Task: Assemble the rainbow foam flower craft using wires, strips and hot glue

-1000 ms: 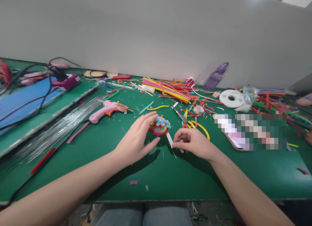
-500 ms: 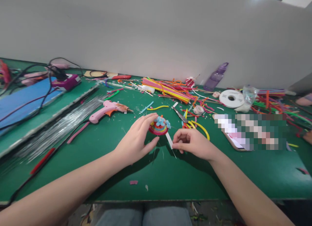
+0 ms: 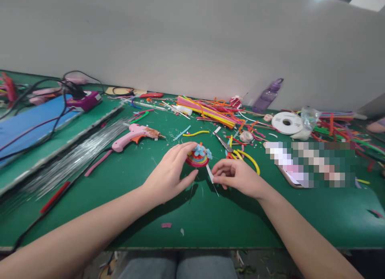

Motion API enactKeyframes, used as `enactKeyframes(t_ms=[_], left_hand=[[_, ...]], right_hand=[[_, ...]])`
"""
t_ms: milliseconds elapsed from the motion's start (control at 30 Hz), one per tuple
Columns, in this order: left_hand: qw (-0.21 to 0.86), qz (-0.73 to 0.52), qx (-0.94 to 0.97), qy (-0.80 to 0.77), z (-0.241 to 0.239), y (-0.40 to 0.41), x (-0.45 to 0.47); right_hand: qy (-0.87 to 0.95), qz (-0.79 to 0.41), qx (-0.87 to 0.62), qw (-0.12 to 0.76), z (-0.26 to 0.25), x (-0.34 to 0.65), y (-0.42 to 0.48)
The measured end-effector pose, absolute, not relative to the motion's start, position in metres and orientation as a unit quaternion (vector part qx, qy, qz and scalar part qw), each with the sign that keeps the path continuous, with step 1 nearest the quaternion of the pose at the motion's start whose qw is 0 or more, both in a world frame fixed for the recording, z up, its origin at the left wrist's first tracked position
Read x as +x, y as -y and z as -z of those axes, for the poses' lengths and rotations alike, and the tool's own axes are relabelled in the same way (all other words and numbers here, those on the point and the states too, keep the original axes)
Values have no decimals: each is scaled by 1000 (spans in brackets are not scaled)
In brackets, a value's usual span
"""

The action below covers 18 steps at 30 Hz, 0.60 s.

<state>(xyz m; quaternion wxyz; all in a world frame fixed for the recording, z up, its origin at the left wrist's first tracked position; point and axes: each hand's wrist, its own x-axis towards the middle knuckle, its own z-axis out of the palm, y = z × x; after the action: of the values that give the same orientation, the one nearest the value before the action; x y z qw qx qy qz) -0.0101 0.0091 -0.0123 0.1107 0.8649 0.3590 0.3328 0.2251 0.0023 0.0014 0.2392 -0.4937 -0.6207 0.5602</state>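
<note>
My left hand [image 3: 173, 166] is closed around the left side of a small round ornament [image 3: 198, 160], which looks like a little hat coiled from pink, yellow and blue pipe cleaner with light-blue flowers on top. Some of its left side is hidden behind my fingers. A narrow white strip [image 3: 209, 173] hangs from the ornament's lower right. Its lower end is pinched between the thumb and fingers of my right hand [image 3: 234, 174]. Just beyond that hand lie scissors [image 3: 222, 142] with yellow handles, partly covered by the hand.
A pink glue gun [image 3: 129, 136] lies left of my hands, beside a bundle of thin silvery wires [image 3: 90, 154]. Pipe cleaners [image 3: 207, 112] are heaped at the back. Rightward are a purple bottle [image 3: 266, 98], a white spool [image 3: 279, 124] and a phone [image 3: 282, 168], partly blurred out.
The whole view has shifted slightly, so things appear a little further right. Both hands keep their hold, and the ornament seems tilted slightly; little else differs.
</note>
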Motion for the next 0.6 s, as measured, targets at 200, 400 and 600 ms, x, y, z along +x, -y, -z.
enactKeyframes(t_ms=[200, 400, 600], left_hand=[[110, -333, 866, -356, 12, -9, -10], [113, -330, 867, -356, 12, -9, -10], [113, -330, 865, -361, 13, -9, -10]], right_hand=[[624, -559, -483, 253, 0, 225, -2], [654, -519, -492, 248, -1, 225, 1], [707, -432, -506, 240, -5, 225, 4]])
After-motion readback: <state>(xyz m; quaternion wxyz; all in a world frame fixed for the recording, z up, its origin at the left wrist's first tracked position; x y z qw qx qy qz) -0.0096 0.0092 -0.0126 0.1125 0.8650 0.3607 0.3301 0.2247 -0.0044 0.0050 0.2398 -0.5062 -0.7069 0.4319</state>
